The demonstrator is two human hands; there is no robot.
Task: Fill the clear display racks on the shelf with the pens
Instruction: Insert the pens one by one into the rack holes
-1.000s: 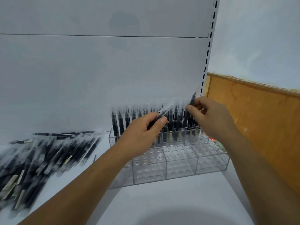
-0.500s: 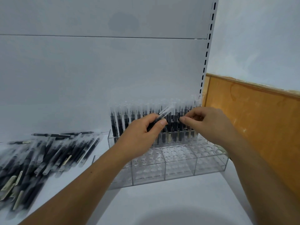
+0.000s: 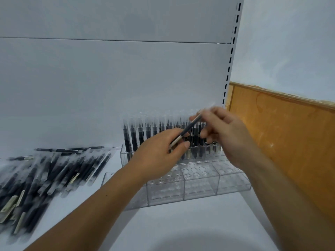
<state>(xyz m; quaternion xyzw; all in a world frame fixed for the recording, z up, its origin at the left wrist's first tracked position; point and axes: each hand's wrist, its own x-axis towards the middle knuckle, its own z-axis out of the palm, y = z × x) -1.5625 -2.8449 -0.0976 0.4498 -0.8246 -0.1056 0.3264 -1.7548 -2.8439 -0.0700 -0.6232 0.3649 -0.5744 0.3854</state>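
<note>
White shelf [image 3: 181,223] | clear display rack [image 3: 199,185], back row filled, front holes bare | left hand [image 3: 159,156] pinched one pen [image 3: 188,129] low, right hand [image 3: 228,134] pinched its top (apparently a hand-over for upright slotting) | spare pens [image 3: 54,171] heaped left.

Single head-worn wide-angle camera here, looking forward and down from close in over the white shelf [image 3: 181,229]. The clear display rack [image 3: 199,182] sits just right of centre, the white back panel [image 3: 90,78] fills the top, and a wooden board [image 3: 290,142] runs off right. The left edge smears, probably from motion.
</note>
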